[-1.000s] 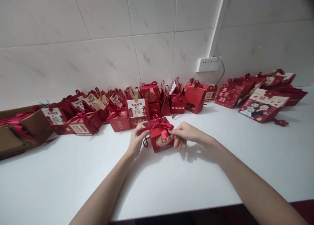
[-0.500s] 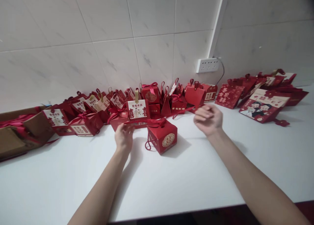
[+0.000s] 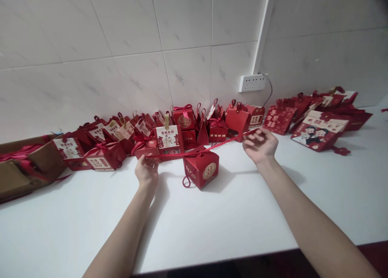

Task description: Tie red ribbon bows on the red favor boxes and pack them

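Note:
A red gift box [image 3: 201, 169] with a round gold emblem stands on the white table, a looped cord at its left side. Across its top runs a red ribbon [image 3: 224, 143], stretched nearly straight to both sides. My left hand [image 3: 147, 171] pinches the ribbon's left end, to the left of the box. Out to the right and slightly higher, my right hand [image 3: 260, 145] grips the other end between thumb and fingers. Neither hand touches the box.
Several red gift boxes [image 3: 169, 140] line the wall behind. More red gift bags [image 3: 318, 130] stand at the right. A brown cardboard box [image 3: 45, 161] holding red ribbon [image 3: 24, 154] sits at the left. A white socket strip [image 3: 252, 83] is on the tiled wall.
My hands have moved a little farther apart, the left one leftward. The ribbon between them has been drawn tighter and straighter over the box.

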The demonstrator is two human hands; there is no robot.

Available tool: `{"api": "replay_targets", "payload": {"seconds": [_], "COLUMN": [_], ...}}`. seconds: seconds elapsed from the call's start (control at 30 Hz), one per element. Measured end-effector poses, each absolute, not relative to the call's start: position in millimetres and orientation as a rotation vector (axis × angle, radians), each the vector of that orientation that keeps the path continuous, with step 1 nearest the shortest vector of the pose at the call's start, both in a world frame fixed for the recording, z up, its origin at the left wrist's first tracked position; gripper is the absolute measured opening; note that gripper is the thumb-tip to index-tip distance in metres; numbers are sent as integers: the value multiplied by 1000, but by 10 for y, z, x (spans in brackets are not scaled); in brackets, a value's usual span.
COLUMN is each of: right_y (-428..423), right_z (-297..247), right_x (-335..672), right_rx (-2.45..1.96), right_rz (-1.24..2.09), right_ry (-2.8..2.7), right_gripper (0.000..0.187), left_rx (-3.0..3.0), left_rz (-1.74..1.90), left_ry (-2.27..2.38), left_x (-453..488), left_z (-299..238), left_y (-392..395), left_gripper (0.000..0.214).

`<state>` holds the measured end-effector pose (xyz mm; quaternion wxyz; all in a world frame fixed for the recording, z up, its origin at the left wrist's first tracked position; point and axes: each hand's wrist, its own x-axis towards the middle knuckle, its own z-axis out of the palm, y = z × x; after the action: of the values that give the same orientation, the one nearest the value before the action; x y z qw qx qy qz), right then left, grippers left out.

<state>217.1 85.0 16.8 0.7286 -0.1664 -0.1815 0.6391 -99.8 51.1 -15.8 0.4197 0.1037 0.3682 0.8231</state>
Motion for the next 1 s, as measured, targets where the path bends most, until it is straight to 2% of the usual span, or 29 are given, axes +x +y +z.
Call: {"api": "replay_targets", "payload": {"seconds": [0.43, 0.57, 0.67, 0.73, 0.77, 0.83, 0.93, 1.0], "right_y": [770, 781, 869, 932, 947, 928, 784, 671], "right_z": [209, 200, 167, 114, 76, -12, -135, -179], "right_x": [2219, 2287, 2312, 2232, 2153, 1937, 1591, 1449], "right_rx": [-176, -132, -179, -352, -457, -646, -784, -801], "right_rz": [1548, 1568, 1490, 1371, 1288, 1098, 846, 744], "right_ry": [-471, -526, -587, -680, -763, -1026, -1588, -1841], "right_gripper": [27, 21, 18, 21, 22, 18, 15, 16], "left_rx": [253, 286, 356, 429, 519, 918, 1740, 1999], "left_rz": [2196, 2221, 2263, 2313, 2319, 2218, 1729, 1455], "left_ry": [942, 1006, 1098, 1163, 1193, 1277, 1399, 1438], "left_x": [-1046, -1078, -1073, -1002, -941, -780, -543, -458], "left_z": [-219, -226, -225, -224, -226, -243, -311, -370], "left_y": [575, 608, 610, 563, 522, 418, 271, 226], "left_gripper": [10, 12, 11, 6, 10, 20, 29, 38]}}
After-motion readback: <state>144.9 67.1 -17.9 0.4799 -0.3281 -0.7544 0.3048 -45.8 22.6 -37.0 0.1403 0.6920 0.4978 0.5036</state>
